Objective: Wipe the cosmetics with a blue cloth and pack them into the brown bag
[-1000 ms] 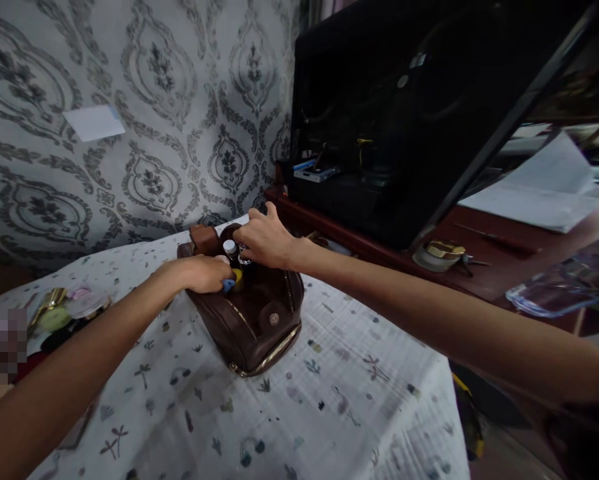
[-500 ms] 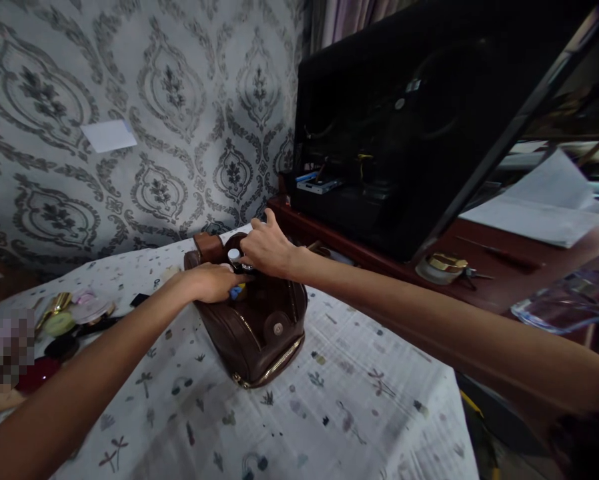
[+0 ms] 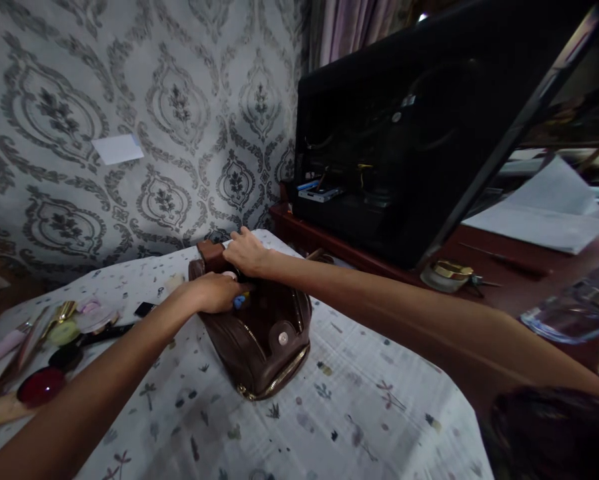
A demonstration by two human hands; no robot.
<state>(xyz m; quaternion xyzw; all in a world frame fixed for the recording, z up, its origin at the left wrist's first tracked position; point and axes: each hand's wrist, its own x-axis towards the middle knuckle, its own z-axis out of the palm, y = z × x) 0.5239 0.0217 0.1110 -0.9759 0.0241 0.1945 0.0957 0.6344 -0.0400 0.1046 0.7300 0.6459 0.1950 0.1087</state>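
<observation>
A brown leather handbag [image 3: 229,340] lies on the patterned white cloth, its top open and its gold zipper towards me. My left hand [image 3: 214,293] reaches over the bag's left rim, closed on that side, with some fingers hidden inside. Beside those fingers show a small pale item [image 3: 230,275] and a blue and yellow item [image 3: 239,301] within the opening. My right hand [image 3: 247,253] is at the bag's far end, near a tan leather strap [image 3: 210,254]. Its fingers are curled; whatever they hold is hidden.
Makeup items lie at left, among them a red round case [image 3: 42,387], a pink compact [image 3: 97,317] and brushes [image 3: 9,343]. A large black screen [image 3: 379,153] stands on the dark red desk [image 3: 499,273] at right, beside a gold-lidded jar [image 3: 447,275].
My right hand has shifted left and towards the bag's far end. The white-capped item beside it is now out of sight. My left hand stays at the bag's left side.
</observation>
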